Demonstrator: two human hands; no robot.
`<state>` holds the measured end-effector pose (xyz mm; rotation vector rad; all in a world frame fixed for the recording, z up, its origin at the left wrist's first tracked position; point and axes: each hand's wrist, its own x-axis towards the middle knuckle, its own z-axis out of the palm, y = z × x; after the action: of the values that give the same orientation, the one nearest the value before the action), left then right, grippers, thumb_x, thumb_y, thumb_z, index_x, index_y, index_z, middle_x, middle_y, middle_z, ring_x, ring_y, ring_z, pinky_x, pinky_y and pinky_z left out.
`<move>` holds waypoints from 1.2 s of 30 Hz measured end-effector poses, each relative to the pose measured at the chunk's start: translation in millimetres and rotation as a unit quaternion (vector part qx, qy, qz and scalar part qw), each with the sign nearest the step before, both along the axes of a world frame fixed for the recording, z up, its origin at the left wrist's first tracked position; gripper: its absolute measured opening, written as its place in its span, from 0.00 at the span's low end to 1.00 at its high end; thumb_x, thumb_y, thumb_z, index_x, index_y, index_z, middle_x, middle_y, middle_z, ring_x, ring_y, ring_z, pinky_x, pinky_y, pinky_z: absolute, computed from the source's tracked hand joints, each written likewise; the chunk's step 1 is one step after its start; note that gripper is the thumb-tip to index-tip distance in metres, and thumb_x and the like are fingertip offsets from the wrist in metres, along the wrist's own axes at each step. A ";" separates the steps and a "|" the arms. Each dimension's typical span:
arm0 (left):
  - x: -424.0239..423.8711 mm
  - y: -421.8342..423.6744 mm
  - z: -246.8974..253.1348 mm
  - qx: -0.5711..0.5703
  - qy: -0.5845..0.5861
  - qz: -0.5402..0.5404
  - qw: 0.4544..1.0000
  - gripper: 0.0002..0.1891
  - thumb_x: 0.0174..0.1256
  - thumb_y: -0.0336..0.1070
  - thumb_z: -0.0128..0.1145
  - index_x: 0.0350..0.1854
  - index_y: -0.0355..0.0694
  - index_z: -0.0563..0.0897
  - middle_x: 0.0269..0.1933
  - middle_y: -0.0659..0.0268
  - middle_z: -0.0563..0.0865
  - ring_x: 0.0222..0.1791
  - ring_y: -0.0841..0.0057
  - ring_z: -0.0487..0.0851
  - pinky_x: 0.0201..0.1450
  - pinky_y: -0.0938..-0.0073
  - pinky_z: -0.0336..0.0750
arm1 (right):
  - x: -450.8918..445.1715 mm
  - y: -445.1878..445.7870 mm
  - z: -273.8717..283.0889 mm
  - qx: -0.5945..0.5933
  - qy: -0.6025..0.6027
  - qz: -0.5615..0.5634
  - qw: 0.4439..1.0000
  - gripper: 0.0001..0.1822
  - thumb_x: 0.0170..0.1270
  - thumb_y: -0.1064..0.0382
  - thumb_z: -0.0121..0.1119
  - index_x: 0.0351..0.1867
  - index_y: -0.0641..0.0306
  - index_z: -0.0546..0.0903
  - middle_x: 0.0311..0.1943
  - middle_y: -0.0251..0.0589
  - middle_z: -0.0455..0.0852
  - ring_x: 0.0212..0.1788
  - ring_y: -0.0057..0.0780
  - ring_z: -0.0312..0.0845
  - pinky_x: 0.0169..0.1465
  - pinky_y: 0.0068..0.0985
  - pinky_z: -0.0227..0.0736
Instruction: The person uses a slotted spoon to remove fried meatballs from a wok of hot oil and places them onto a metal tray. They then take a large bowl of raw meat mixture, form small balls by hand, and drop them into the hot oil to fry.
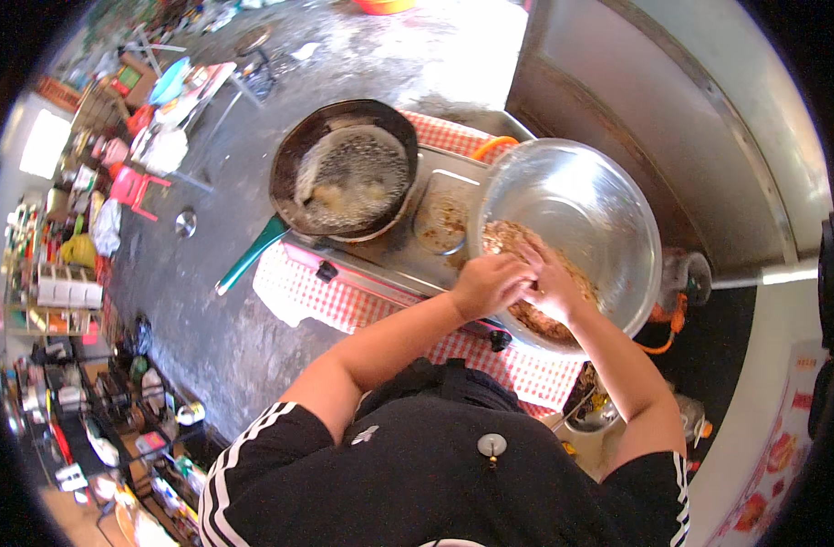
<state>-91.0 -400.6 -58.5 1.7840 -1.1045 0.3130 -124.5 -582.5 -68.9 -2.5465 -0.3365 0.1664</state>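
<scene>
A wide stainless steel bowl (598,205) rests tilted over the right part of a gas stove (376,256). Brown minced mixture (540,325) lies along its near-left side. My left hand (493,286) and my right hand (552,282) meet above this mixture, fingers bent and touching. Whether a lump sits between them is hidden. On the left burner stands a dark wok (281,161) with foaming, bubbling oil (355,161). Pale yellowish pieces (341,198) show in the oil. The wok's green handle (252,254) points toward the lower left.
A red-and-white checked cloth (335,290) lies under the stove. Metal panels (615,89) rise at the right. An orange hose fitting (678,314) is beside the bowl. Cluttered shelves (75,410), a red plastic stool (138,190) and a loaded table (198,92) stand at left.
</scene>
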 end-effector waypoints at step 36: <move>6.7 -26.0 31.3 0.052 0.182 0.021 0.982 0.10 0.60 0.34 0.54 0.42 0.39 0.75 0.39 0.60 0.78 0.39 0.68 0.78 0.41 0.69 0.73 | -32.9 33.0 78.6 0.093 0.012 -0.249 0.964 0.16 0.56 0.56 0.56 0.43 0.60 0.78 0.37 0.55 0.81 0.41 0.51 0.77 0.45 0.40 0.71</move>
<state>-84.3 -426.6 -27.2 1.8664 -0.8345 -0.0489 -157.4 -549.5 9.6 -2.3539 0.2896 -0.0258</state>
